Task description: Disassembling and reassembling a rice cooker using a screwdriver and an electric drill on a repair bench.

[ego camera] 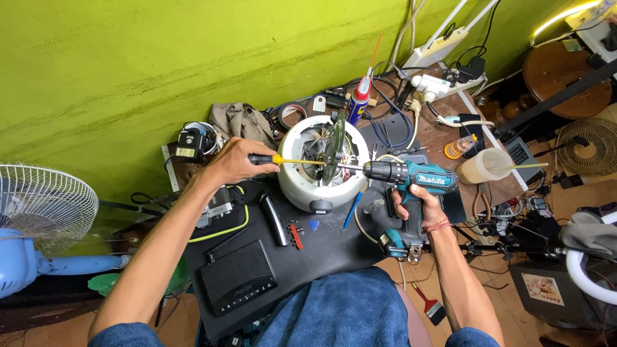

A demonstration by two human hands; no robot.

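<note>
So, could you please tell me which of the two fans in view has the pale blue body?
The standing fan at far left: white wire guard, pale blue body. The other fan, far right, is dark brown.

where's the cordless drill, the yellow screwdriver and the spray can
cordless drill (411, 177): head view, on its teal body
yellow screwdriver (292, 160): head view, on its yellow shaft
spray can (358, 103): head view, on its upper body

A blue and red spray can (358, 101) with a thin red straw stands at the back of the bench. A white label patch (431, 180) sits on the teal drill's side. A small pictured card (543, 288) lies on a dark box at lower right.
</note>
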